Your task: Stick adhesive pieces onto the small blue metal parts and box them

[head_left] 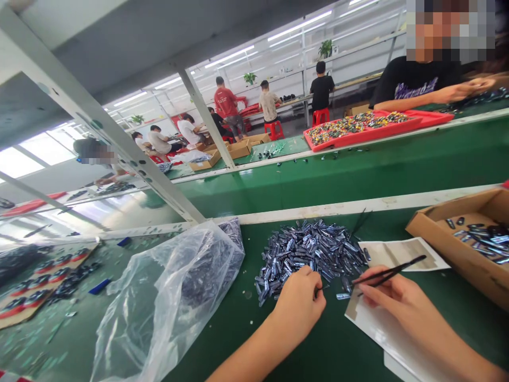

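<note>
A heap of small, dark, shiny, elongated plastic pieces (310,249) lies on the green bench in front of me. My left hand (303,298) is closed in a pinch at the near edge of the heap, on a small dark piece (317,292) mostly hidden by the fingers. Black tweezers (397,268) are held in my right hand (400,297), their tips pointing left toward the left hand. One loose bluish piece (342,296) rests between the two hands. Beneath the right hand are glossy white sheets (371,323).
On the left sits a clear plastic bag (147,297) with more dark pieces. A cardboard box (441,239) holding pieces stands at the right. Across the green belt (278,185), a person (413,79) works beside a red tray (358,139) of colourful parts. A white post (99,116) rises at left.
</note>
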`<move>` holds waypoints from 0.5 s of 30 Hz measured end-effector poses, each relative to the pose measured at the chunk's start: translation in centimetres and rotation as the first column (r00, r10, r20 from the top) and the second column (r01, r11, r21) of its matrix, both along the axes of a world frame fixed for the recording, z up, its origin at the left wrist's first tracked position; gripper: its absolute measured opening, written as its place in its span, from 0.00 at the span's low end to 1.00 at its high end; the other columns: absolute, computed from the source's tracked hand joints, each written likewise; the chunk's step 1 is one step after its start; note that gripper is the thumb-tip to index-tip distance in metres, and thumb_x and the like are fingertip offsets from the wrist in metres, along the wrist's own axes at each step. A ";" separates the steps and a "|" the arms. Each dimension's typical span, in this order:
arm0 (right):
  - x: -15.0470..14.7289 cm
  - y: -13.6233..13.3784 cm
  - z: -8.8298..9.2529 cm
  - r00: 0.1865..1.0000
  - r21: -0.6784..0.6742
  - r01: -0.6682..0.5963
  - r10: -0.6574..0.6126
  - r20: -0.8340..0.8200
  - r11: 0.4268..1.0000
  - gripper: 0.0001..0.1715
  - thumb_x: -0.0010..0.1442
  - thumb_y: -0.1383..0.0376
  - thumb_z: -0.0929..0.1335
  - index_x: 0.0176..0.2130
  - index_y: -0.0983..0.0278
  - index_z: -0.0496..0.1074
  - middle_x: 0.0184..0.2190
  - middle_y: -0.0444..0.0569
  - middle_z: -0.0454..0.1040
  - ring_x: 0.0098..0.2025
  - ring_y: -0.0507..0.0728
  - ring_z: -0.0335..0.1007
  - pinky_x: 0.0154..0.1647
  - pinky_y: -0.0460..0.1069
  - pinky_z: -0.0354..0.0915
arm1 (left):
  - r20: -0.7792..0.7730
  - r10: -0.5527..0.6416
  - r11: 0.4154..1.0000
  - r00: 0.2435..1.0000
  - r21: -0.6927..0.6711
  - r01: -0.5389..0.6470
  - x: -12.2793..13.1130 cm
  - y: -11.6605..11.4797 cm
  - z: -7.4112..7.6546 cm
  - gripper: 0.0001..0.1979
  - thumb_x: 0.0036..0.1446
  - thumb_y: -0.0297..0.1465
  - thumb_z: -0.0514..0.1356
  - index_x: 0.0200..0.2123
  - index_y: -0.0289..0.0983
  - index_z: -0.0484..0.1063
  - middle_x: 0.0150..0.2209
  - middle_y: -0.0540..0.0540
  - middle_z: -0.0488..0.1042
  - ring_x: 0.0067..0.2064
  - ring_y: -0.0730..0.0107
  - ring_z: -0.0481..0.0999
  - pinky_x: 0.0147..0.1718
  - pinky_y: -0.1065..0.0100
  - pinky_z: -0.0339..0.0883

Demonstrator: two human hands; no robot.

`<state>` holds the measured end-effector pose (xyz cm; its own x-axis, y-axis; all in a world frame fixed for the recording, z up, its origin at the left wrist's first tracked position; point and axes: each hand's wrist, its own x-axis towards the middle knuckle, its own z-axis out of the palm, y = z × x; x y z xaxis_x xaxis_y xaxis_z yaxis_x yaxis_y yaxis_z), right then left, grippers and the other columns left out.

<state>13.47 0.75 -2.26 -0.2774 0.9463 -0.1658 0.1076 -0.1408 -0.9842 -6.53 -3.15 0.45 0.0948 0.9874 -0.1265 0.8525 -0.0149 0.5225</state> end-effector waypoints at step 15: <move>0.9 -0.1 -0.5 0.999 -0.093 -0.050 0.049 -0.011 0.994 0.16 0.48 0.52 0.71 0.31 0.61 0.71 0.21 0.46 0.72 0.24 0.57 0.70 0.27 0.52 0.68 | 0.537 0.214 0.957 0.816 -0.285 -0.063 -0.5 0.9 -0.6 0.15 0.49 0.21 0.57 0.42 0.29 0.74 0.33 0.45 0.75 0.34 0.68 0.79 0.36 0.71 0.70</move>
